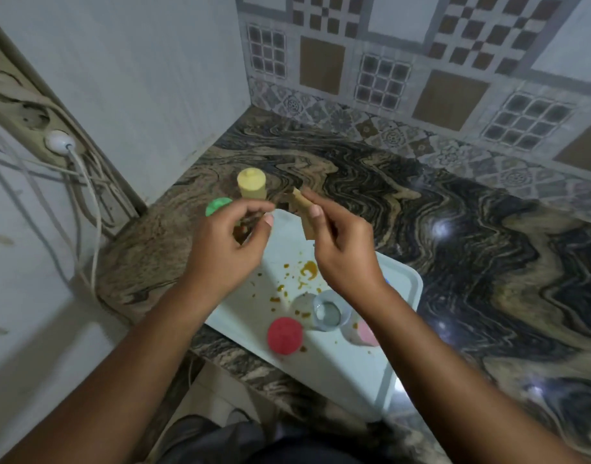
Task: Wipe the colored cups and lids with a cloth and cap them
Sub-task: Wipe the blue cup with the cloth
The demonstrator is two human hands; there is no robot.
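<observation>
1. The right hand point(341, 242) pinched a tan folded cloth point(305, 214) between thumb and fingers; the cloth looked flat and stiff, its upper corner pointing up past the fingertips.
2. The left hand point(227, 242) hovered just beside the cloth with fingers curled inward; something orange-brown showed in the hollow of the palm, but whether the hand gripped it could not be told.
3. Beyond the left hand stood a pale yellow cylindrical plastic cup point(251, 184), upright and capped with a knobbed lid, on the glossy swirled black-and-tan stone counter point(455, 229); a round green plastic lid point(218, 206) lay just left of it, partly hidden by the fingers.
4. Below both wrists sat a pale blue rounded-rectangle plastic tray point(354, 380), spattered with orange-yellow smears; on it, near the right wrist, were a round red grainy-topped lid point(284, 335), a small clear open cup point(327, 313) and a pink round lid point(367, 333) — the last partly behind the forearm.
5. Matt patterned wall tiles point(388, 72) in grey and brown checks rose behind the counter.
</observation>
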